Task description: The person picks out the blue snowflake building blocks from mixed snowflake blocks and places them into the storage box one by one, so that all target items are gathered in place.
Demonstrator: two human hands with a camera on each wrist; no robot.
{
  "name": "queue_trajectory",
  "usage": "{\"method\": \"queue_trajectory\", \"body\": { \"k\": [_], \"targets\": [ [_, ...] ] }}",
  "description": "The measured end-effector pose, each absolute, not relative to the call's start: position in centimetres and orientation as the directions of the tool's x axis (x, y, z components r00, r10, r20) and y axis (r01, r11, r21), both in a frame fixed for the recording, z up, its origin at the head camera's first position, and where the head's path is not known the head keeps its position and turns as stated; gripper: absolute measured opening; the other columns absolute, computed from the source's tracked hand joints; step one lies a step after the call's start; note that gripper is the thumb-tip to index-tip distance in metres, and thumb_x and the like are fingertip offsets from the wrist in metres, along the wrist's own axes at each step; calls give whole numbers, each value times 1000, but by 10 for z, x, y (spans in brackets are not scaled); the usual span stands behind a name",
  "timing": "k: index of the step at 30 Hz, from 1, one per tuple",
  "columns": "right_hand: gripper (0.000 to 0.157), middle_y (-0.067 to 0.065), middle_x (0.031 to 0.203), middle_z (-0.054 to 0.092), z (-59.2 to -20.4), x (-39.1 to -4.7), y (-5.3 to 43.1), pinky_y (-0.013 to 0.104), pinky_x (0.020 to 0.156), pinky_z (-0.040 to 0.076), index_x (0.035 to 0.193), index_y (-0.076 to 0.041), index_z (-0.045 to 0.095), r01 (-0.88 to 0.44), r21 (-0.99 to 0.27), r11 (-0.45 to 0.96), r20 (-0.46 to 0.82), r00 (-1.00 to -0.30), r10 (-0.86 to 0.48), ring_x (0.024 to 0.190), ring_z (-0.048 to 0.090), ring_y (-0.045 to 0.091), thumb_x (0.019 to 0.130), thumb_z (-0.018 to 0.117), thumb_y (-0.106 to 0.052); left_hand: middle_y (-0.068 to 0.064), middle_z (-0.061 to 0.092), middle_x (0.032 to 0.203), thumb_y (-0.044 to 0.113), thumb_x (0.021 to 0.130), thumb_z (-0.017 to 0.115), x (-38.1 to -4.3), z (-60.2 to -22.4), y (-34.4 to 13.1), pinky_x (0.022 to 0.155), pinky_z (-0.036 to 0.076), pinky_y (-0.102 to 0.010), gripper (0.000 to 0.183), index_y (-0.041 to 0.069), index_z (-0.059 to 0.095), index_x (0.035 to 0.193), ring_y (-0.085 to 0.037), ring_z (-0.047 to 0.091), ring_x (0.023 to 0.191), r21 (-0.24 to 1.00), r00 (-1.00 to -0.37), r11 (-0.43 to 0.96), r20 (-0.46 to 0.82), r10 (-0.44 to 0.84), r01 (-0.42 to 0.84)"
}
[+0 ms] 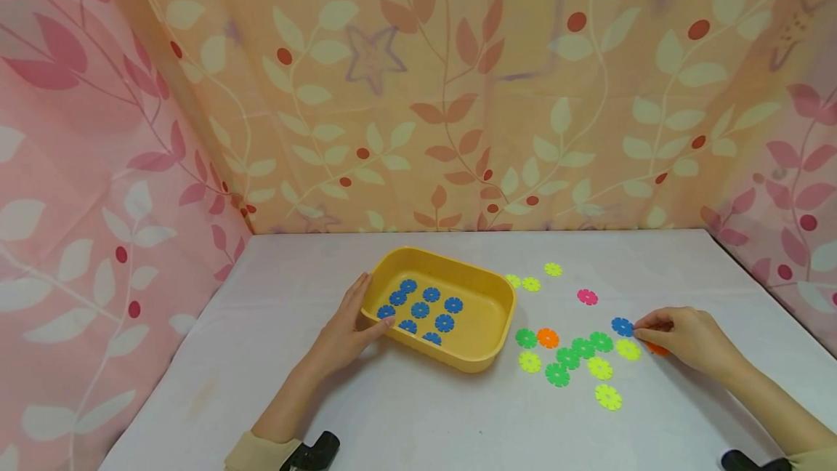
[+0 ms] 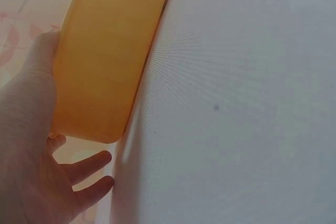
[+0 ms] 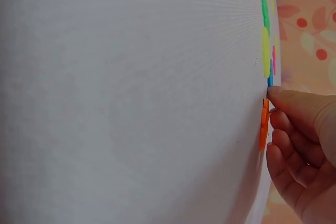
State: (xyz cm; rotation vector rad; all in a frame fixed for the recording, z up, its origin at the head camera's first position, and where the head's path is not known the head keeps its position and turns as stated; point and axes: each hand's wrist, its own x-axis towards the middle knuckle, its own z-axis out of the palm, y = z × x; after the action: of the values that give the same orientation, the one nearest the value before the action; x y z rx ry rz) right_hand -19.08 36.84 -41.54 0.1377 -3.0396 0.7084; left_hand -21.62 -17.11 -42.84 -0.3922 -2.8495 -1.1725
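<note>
A yellow plastic tray (image 1: 458, 289) stands on the table with several blue flower-shaped discs (image 1: 420, 310) lying in it. At its left end my left hand (image 1: 343, 329) grips the wall, thumb over the rim and fingers outside. In the left wrist view the tray's outer wall (image 2: 110, 61) hides part of that hand (image 2: 47, 150). To the right, my right hand (image 1: 689, 336) pinches the edge of another blue flower disc (image 1: 622, 326) at table level. An orange disc (image 1: 657, 349) lies partly hidden under this hand; it shows on edge in the right wrist view.
Between tray and right hand lie several green discs (image 1: 583, 348) and yellow discs (image 1: 609, 397), plus an orange one (image 1: 548, 338). A pink disc (image 1: 587, 297) and a few yellow ones (image 1: 553, 269) are farther back. Patterned curtains (image 1: 445, 93) enclose the white table (image 1: 261, 384).
</note>
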Motion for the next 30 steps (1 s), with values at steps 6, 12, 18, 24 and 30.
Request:
{"method": "queue_trajectory", "body": {
  "k": [6,12,18,24,30],
  "targets": [
    [18,0,81,69,-415,-190,366,31,63,46,92,-6,77,-114,-422,900,75,-993,-90,77,55,21,83,78,-22,3,8,163,52,89,66,-216,-428,-171,108,21,-67,90,29,12,158,-27,14,148,686,-969,686,126,214,241],
    [24,1,85,71,-413,-189,362,21,60,49,95,-6,77,-143,-457,878,120,-988,-98,80,58,21,83,78,-27,6,7,163,57,87,64,-216,-429,-172,109,21,-66,92,30,11,158,-26,13,148,683,-970,691,121,213,236],
    [32,5,92,72,-400,-193,343,19,61,50,97,-10,77,-157,-514,843,154,-984,-90,84,61,23,84,76,-39,6,7,163,58,87,64,-216,-429,-173,110,20,-65,92,30,11,158,-26,13,148,686,-970,688,123,212,238],
    [33,2,96,72,-385,-203,311,19,68,52,101,-12,77,-187,-623,760,155,-981,-114,87,62,20,86,74,-41,3,8,163,60,87,63,-216,-429,-173,110,20,-65,93,30,11,158,-26,13,148,687,-967,684,128,219,246],
    [25,-4,92,72,-375,-216,271,21,74,54,100,-15,76,-281,-691,667,175,-959,-222,86,63,17,87,74,-36,3,8,163,63,86,61,-216,-429,-173,110,20,-65,94,29,11,158,-25,13,148,690,-968,682,121,221,242]
  ]
}}
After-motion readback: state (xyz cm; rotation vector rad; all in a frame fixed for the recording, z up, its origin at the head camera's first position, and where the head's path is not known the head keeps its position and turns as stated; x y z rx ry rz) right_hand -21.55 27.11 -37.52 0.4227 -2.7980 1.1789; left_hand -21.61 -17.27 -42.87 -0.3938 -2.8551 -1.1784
